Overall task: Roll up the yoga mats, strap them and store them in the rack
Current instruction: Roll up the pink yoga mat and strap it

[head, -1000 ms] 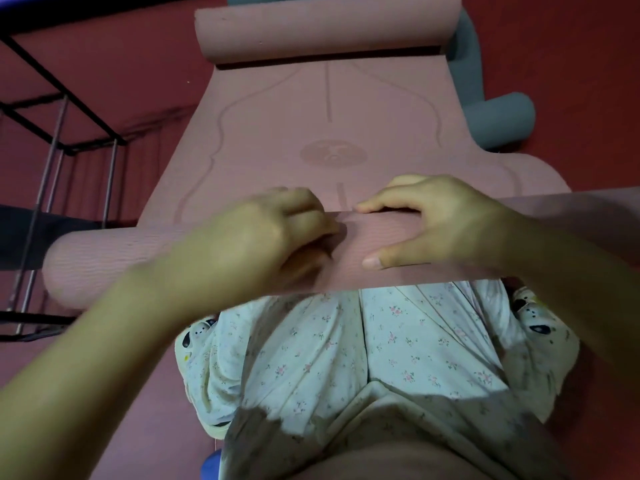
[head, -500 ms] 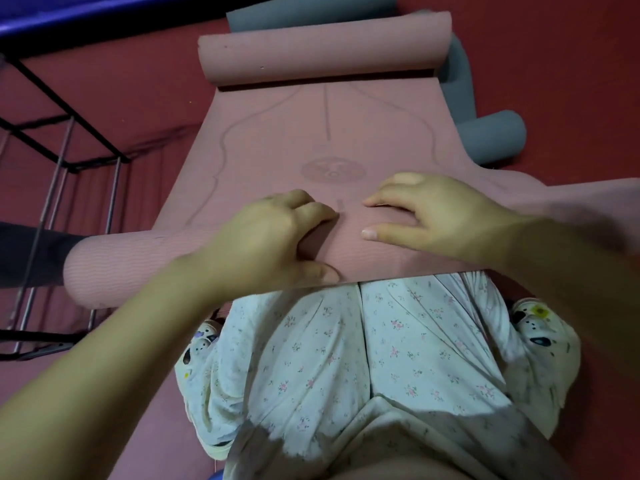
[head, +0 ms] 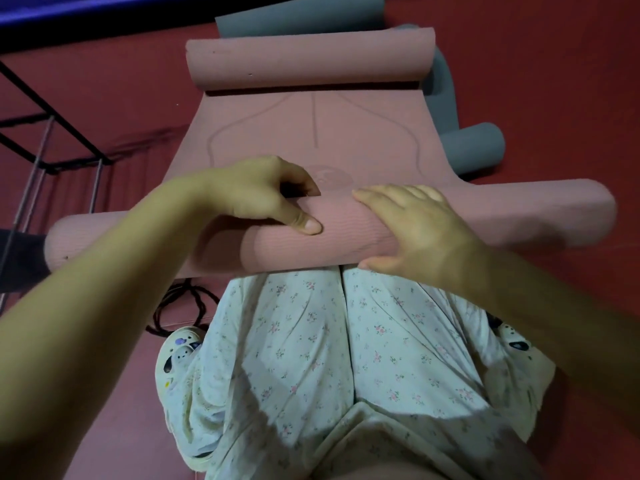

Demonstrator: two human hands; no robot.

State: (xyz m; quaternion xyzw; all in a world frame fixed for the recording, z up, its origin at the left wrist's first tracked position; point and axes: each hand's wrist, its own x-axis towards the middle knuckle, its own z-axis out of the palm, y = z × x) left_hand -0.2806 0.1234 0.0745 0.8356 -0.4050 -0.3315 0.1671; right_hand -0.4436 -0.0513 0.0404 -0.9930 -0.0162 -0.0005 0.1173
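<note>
The pink mat lay along the floor, its near end a fat roll under both hands: the left hand curled over it, the right hand pressing flat. Even pressure would probably keep the edges square. The rack at the floor's left edge appeared empty.
</note>
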